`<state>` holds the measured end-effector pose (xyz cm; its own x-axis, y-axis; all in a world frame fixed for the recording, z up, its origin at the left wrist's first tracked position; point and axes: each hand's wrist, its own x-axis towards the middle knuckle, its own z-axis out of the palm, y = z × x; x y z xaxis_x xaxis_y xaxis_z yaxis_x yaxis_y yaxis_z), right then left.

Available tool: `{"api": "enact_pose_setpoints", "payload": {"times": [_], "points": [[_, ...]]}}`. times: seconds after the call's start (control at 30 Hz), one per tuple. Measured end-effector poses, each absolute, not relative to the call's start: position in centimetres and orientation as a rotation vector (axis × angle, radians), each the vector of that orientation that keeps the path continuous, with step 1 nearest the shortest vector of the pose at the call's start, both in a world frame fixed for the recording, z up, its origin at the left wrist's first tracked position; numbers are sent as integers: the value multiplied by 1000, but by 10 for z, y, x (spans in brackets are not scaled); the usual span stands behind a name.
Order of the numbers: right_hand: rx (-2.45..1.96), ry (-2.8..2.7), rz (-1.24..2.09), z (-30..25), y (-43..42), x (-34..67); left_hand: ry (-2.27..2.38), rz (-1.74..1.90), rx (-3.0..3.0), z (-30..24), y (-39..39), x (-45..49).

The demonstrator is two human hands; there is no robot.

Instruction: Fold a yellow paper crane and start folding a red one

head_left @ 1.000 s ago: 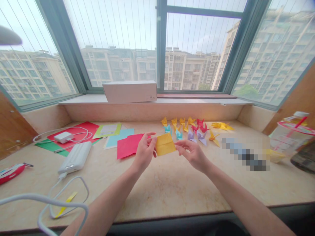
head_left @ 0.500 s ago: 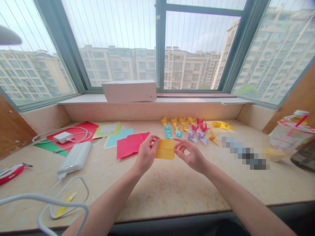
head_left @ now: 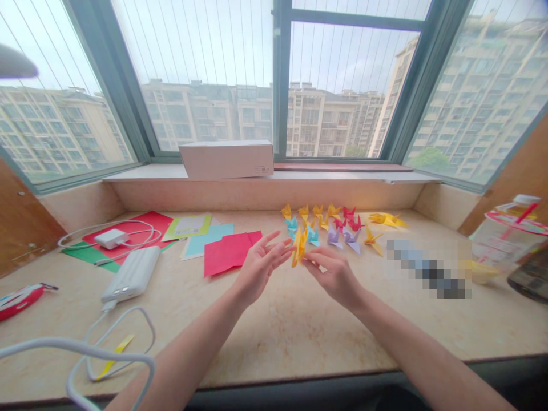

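A folded sheet of yellow origami paper is raised above the counter, turned nearly edge-on to me. My right hand pinches its lower right side between thumb and fingers. On the other side, my left hand has its fingers stretched out and spread, the tips close to the paper; whether they touch it I cannot tell. Behind both hands stand several small folded paper cranes, among them a blue crane, a purple crane and a yellow crane. Pink paper sheets lie beside my left hand.
On the left are a white power bank with cables, a charger plug and a red-and-white object. A plastic cup with a straw stands right. A white box sits on the sill.
The yellow paper has turned from facing me flat to nearly edge-on. My left hand has let go and spread its fingers, while my right hand has closed on the paper.
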<state>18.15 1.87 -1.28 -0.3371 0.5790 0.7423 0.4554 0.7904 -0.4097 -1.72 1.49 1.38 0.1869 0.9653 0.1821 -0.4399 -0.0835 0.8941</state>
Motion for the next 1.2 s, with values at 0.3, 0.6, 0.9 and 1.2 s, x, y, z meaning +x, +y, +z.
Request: {"api": "enact_pose_setpoints", "payload": {"times": [0.3, 0.6, 0.9, 1.2], "points": [[-661, -2237, -262, -4, 6, 172, 582, 1112, 1110, 6, 5, -4], [-528, -2302, -303, 0, 8, 179, 686, 1244, 1026, 8, 11, -7], [-640, -2153, -494, 4, 15, 191, 684, 1334, 884, 15, 11, -13], [-643, -2145, -405, 7, 16, 196, 634, 1278, 1084, 19, 6, -11]]}}
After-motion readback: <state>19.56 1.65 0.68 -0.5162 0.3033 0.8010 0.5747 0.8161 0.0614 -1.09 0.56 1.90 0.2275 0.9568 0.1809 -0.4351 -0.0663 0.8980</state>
